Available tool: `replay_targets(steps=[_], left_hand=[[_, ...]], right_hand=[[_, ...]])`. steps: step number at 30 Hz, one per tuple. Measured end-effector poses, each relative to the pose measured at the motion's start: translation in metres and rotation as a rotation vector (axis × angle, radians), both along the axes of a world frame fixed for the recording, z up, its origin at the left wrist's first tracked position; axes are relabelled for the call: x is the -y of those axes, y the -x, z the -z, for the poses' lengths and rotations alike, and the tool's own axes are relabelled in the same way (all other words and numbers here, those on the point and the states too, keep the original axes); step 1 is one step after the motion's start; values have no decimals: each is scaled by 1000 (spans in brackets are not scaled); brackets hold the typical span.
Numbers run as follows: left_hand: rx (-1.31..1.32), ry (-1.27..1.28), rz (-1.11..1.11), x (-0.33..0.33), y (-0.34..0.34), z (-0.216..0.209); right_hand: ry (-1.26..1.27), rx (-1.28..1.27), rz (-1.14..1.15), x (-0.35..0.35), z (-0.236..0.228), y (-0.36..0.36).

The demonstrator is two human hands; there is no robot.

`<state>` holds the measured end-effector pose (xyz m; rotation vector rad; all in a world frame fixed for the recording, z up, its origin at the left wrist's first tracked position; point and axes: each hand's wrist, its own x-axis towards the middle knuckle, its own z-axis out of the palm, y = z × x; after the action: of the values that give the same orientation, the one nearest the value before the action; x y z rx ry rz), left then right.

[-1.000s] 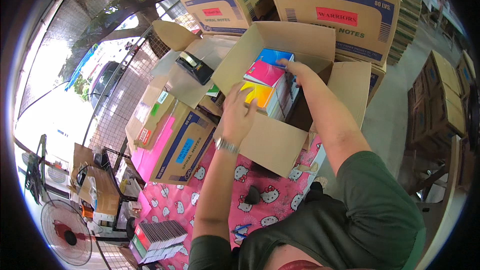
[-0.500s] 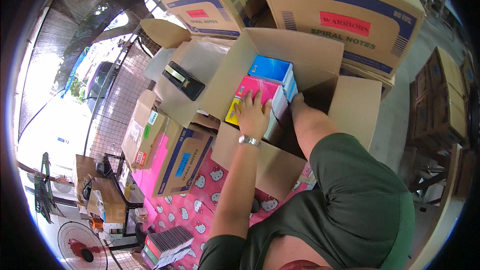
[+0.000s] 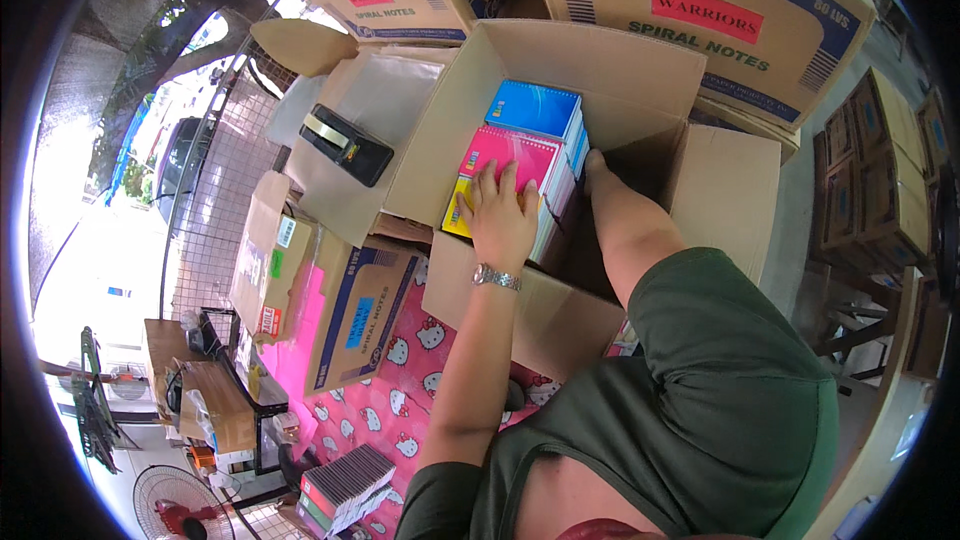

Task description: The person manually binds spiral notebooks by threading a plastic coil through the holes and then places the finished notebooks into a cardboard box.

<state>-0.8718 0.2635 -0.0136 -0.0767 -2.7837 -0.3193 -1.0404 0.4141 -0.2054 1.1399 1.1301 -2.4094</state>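
Observation:
An open cardboard box (image 3: 600, 55) stands in front of me with its flaps up. Along its left side sit stacks of spiral notebooks: blue-covered notebooks (image 3: 538, 108) at the far end, pink-covered notebooks (image 3: 515, 152) in the middle and a yellow-covered notebook (image 3: 456, 215) nearer the left wall. My left hand (image 3: 502, 218), a metal watch on its wrist, lies with fingers spread on the pink top cover. My right hand (image 3: 602, 180) reaches down inside the box beside the stacks' right side; its fingers are hidden there.
Large closed cartons (image 3: 690, 15) rise behind the box. A black tape dispenser (image 3: 345, 145) rests on plastic sheets at the left. Below it stands another carton (image 3: 365, 320) on a pink patterned cloth (image 3: 400, 390), near a notebook stack (image 3: 345, 480). More cartons (image 3: 870, 170) are piled at right.
The view has shifted a little, so the fan and near notebook stack appear higher. My left hand stays on the pink notebooks and my right hand stays down in the box.

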Motion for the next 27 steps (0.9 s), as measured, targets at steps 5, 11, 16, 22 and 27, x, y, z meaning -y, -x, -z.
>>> replay_targets(steps=[5,11,16,22,27], left_hand=[[24,-30,-17,-1,0,-6],[6,-44,-18,1,-2,-5],[-1,-52,-13,1,-2,-5],[-9,-85,-10,1,-1,-6],[4,-75,-18,2,-2,-6]], right_hand=[[-14,3,-63,-5,-1,-5],[-26,1,-126,-8,-2,-4],[-41,10,-162,-13,1,-3],[-47,24,-188,-13,6,-9],[-42,34,-206,-12,5,-11]])
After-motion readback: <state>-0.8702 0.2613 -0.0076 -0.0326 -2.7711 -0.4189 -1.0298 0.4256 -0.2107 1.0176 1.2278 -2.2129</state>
